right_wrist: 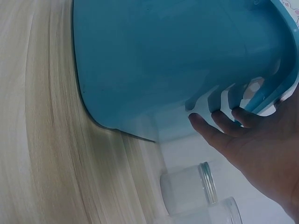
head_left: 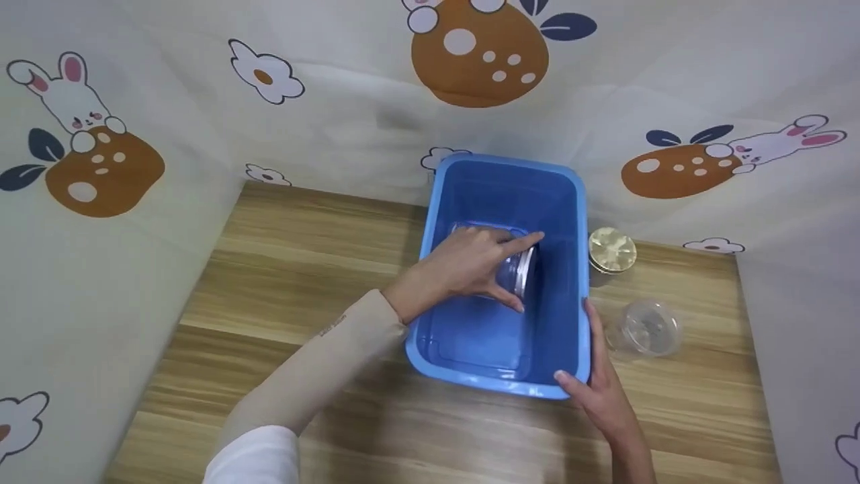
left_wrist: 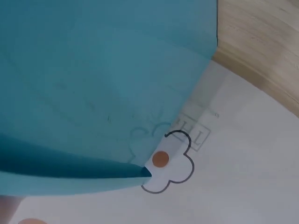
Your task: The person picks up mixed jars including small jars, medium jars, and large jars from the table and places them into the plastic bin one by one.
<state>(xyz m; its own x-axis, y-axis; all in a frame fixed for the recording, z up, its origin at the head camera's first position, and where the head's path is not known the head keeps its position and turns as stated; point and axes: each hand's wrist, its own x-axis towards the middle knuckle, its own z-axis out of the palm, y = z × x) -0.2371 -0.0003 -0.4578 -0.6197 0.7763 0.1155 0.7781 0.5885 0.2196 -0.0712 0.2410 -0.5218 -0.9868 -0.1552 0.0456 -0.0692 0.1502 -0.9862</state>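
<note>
Inside the blue plastic bin (head_left: pixel 470 336), my left hand (head_left: pixel 463 265) grips a clear jar (head_left: pixel 508 272) that lies tilted on its side. Thumb and fingers span the jar near its silvery end (head_left: pixel 527 272), which faces right; the palm hides much of the rest. My right hand (head_left: pixel 601 386) holds the bin at its near right corner, thumb over the rim and fingers along the outer wall. In the right wrist view, those fingers (right_wrist: pixel 210 133) press the outside of the bin (right_wrist: pixel 149 65). The left wrist view shows mostly bin wall (left_wrist: pixel 93 84).
Right of the bin, a jar with a gold-coloured lid (head_left: pixel 611 250) stands on the wood-grain table (head_left: pixel 289 269). Nearer to me is a clear jar (head_left: pixel 650 328). Patterned cloth walls (head_left: pixel 336 121) with rabbits and flowers enclose the table at the back and sides.
</note>
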